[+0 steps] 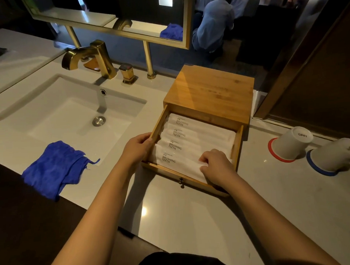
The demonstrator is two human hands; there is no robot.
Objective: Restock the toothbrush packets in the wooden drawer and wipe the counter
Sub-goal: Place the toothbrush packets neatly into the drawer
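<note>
Counter [194, 221] of pale stone fills most of the view, running from the left edge to the dark wall on the right. Sunk into its left part is a white rectangular sink [72, 90], with a round metal drain [99, 121] in its floor. Above the counter hangs a gold-framed mirror [187, 19] on gold posts.

Right of the sink stands a wooden box [210, 90], and its drawer [158, 126] is pulled out toward the person. A crumpled blue cloth [55, 167] lies on the counter's near edge, in front of the sink, well apart from the drawer. A gold faucet [90, 56] rises behind the sink, its spout reaching over the basin, with a small gold handle [128, 73] just beside it.

Two white cups stand upside down to the right of the drawer, one cup [291, 143] on a red coaster [271, 150] and the other cup [335, 155] on a blue coaster [316, 169].

The left hand [136, 150] grips the drawer's left wall, fingers curled over its top edge. The right hand [215, 164] rests inside the drawer, its bent fingers holding the right end of the nearest packet [177, 162].

Four white toothbrush packets lie side by side in the drawer, each printed BRUSHING TEETH; the other three packets [192, 135] sit behind the nearest one. A small dark knob [181, 183] sticks out of the drawer's front panel.
</note>
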